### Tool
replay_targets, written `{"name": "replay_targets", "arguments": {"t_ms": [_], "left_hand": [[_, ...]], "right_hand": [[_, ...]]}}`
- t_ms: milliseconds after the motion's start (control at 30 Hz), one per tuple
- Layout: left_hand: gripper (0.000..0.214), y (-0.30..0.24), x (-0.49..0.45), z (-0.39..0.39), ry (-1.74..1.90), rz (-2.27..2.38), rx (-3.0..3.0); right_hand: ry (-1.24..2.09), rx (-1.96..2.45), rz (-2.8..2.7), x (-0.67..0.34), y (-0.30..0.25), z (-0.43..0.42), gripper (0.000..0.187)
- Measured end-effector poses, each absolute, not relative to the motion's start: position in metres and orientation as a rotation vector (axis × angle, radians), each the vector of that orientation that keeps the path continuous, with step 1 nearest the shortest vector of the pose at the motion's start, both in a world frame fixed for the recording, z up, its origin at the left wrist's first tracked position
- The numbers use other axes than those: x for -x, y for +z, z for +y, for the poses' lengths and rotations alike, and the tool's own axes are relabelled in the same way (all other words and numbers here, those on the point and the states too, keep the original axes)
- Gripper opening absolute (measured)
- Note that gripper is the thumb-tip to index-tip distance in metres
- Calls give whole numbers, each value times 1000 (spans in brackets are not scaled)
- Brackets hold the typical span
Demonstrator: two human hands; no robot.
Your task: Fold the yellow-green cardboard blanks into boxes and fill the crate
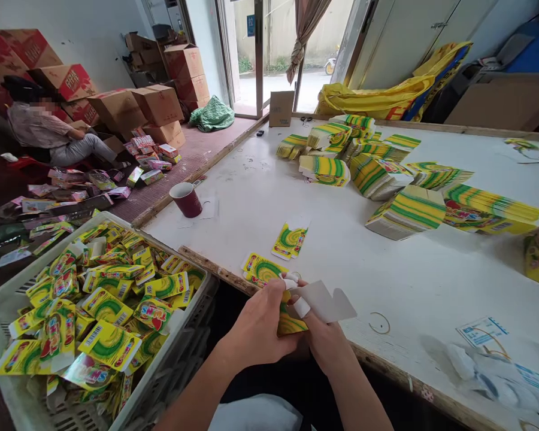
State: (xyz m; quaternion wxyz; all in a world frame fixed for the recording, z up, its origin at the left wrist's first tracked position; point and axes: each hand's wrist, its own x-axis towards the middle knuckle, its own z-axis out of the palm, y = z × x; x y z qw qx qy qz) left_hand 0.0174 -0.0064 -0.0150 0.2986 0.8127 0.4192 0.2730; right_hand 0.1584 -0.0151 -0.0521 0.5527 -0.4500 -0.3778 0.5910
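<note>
Both my hands meet at the near edge of the white table (332, 251). My left hand (258, 326) and my right hand (326, 341) are closed on a small yellow-green carton (296, 311), which is partly folded with its white flaps (326, 302) sticking out to the right. White tape wraps some of my fingertips. Two flat carton blanks lie just beyond my hands, one (260, 268) close by and another (290, 240) farther off.
A white crate (9, 299) at my left holds several folded yellow cartons. Stacks of flat blanks (406, 209) cover the far right of the table. A dark red cup (186, 199) stands near the left edge. A person (49, 134) sits on the floor among brown boxes.
</note>
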Motion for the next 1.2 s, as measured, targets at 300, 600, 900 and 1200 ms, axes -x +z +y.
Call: {"name": "replay_targets", "arguments": {"t_ms": [300, 600, 900, 1200], "left_hand": [[45, -14, -15, 2, 653, 1149, -2157], [56, -36, -23, -9, 906, 1355, -2070], [45, -7, 0, -3, 530, 1489, -2103], [39, 0, 5, 0, 415, 1364, -2144]], "right_hand": [[1089, 1158, -1229, -158, -46, -23, 52], [485, 1104, -1578, -158, -53, -30, 48], [551, 1084, -1939, -182, -53, -18, 35], [973, 1054, -1737, -185, -41, -14, 3]]}}
